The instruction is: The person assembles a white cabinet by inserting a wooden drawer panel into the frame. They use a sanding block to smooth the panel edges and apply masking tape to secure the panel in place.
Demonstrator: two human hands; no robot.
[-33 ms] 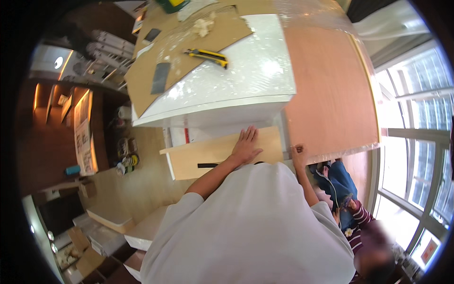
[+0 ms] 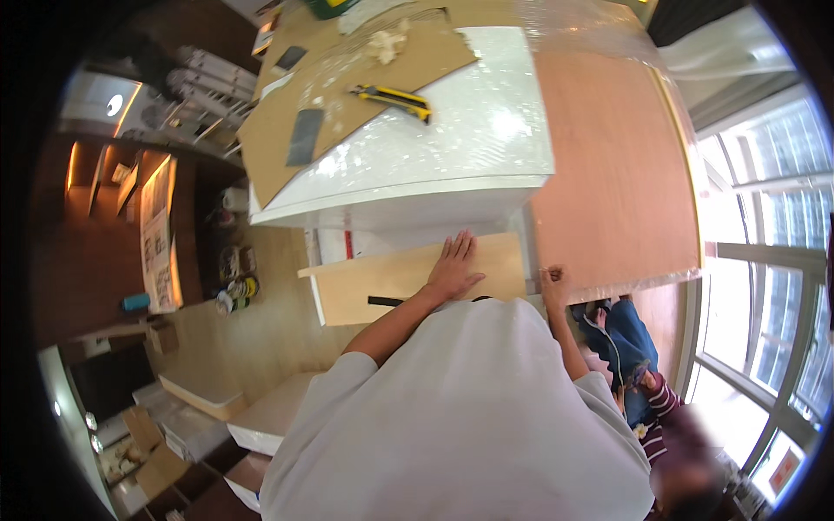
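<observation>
My left hand (image 2: 454,269) lies flat on a pale wood panel (image 2: 347,276), its fingers stretched away from me. The panel lies at the near side of a white cabinet (image 2: 391,208). A black strip (image 2: 385,301) shows on the panel beside my left forearm. My right hand (image 2: 554,282) is curled closed just beyond the panel's right end, by the near edge of an orange-brown board (image 2: 612,182). What its fingers hold, if anything, is hidden. A red strip (image 2: 349,245) shows in the gap between panel and cabinet.
On the white cabinet top lie a cardboard sheet (image 2: 347,130), a yellow utility knife (image 2: 395,100) and a grey rectangular piece (image 2: 304,137). A person in a striped sleeve (image 2: 665,395) is low at my right, near the windows. White boxes (image 2: 274,412) stand at left behind me.
The whole scene sits slightly farther right in the picture. Both hands keep the same place and pose against the panel and board.
</observation>
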